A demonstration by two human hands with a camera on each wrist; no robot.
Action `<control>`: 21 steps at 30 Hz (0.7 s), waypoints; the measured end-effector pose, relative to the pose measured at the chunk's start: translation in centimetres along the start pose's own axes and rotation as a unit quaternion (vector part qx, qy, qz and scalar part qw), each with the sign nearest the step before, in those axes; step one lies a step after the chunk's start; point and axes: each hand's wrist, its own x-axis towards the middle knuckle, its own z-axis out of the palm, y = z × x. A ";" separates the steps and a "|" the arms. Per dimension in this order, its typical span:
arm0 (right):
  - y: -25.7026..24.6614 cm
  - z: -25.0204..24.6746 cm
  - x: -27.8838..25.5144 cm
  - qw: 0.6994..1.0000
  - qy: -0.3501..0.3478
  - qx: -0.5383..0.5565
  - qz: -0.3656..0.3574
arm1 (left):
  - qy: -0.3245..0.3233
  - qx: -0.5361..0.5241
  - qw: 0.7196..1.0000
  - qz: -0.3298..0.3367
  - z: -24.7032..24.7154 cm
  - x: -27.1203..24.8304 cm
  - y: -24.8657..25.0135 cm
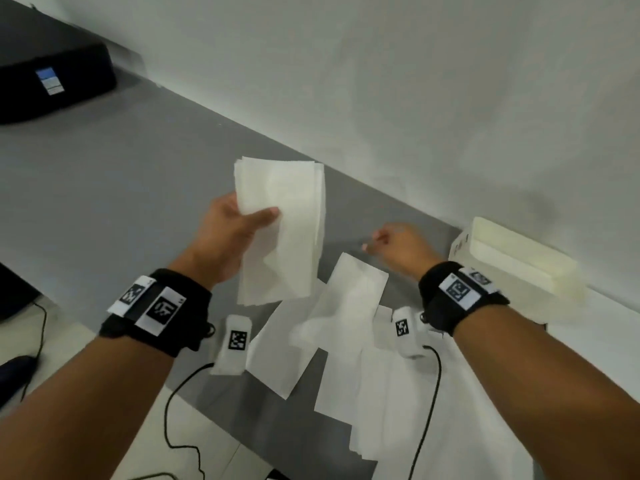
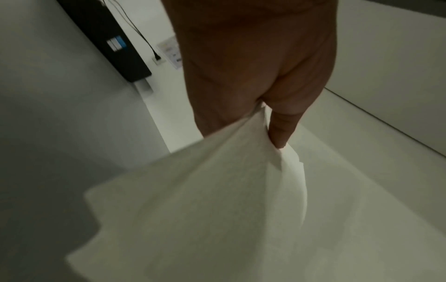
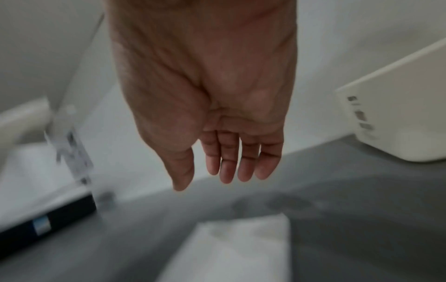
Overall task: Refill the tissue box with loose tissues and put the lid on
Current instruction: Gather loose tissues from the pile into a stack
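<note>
Grey tabletop (image 1: 131,188) runs against a white wall (image 1: 415,81). Black device (image 1: 52,81) with a blue label sits at the far left end. Cream tissue box (image 1: 512,268) stands at the right, against the wall, just beside the right wrist. Loose tissues (image 1: 346,341) lie spread and overlapping on the near part of the table, some over its front edge. Stack of tissues (image 1: 284,230) is lifted clear of the table, hanging lengthwise. Left hand (image 1: 230,233) pinches that stack at its left edge, thumb on the front face. Right hand (image 1: 401,245) hovers over the table between stack and box, fingers relaxed and straight, holding nothing. Both wrists carry black bands with printed marker tags.
</note>
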 end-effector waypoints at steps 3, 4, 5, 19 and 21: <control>3.5 4.1 0.4 0.986 -0.080 -0.144 0.040 | 0.025 0.013 1.000 0.006 -1.9 0.0 0.7; 4.2 4.9 0.6 0.982 -0.072 -0.170 0.040 | 0.029 0.016 0.999 0.007 -2.4 -0.1 0.7; 4.5 5.4 0.8 0.980 -0.061 -0.186 0.038 | 0.034 0.018 0.999 0.008 -2.8 -0.2 0.7; -1.1 -0.2 -4.9 0.970 -0.173 0.164 0.040 | 0.059 0.037 0.998 0.010 -4.5 -0.6 1.0; -2.2 0.1 -6.2 0.943 -0.239 0.226 0.048 | 0.060 0.034 0.998 0.012 -4.7 -0.5 1.4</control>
